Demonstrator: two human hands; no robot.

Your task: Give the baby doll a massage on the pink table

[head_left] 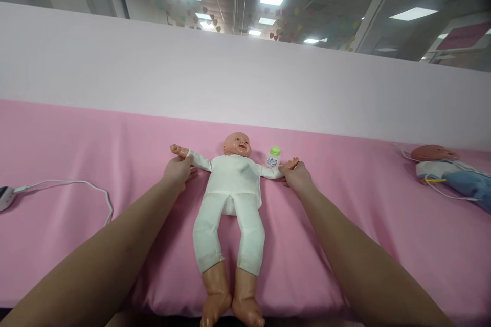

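On the pink sheet (383, 189), doll (232, 184): face-up, white suit, arms spread.
Left hand (179, 169): fingers wrapped round one doll forearm.
Right hand (296, 176): fingers closed over the other wrist.
Bottle (273, 157): green cap, just beside the right hand; label unreadable.
Second doll (441, 161): far right, well apart.
White cable (76, 184): left.

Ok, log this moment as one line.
left hand: holds baby doll arm | right hand: holds other arm | doll: face-up on pink sheet
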